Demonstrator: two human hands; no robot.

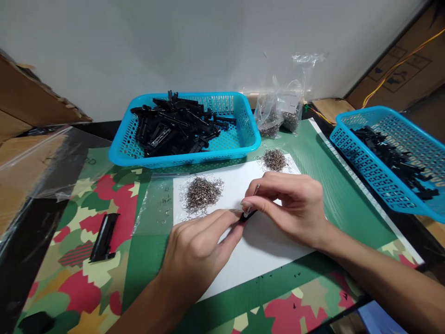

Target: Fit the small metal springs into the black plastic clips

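Over a white sheet (278,250), both of my hands meet. The fingers of my left hand (205,246) are closed round a small black part (245,217), mostly hidden by the fingertips. Thumb and forefinger of my right hand (288,204) pinch a thin, shiny metal piece (256,189) against that part; its exact kind is covered. Close to my left hand lies a heap of small bent wire pieces (203,195). A smaller heap of similar wire pieces (274,159) rests behind my right hand.
A blue basket (184,161) of black plastic parts (174,123) stands at the back. Another blue basket (389,174) holds black pieces at right. Clear bags (290,116) of wire pieces lean on the wall. One long black part (103,237) lies on the patterned mat at left.
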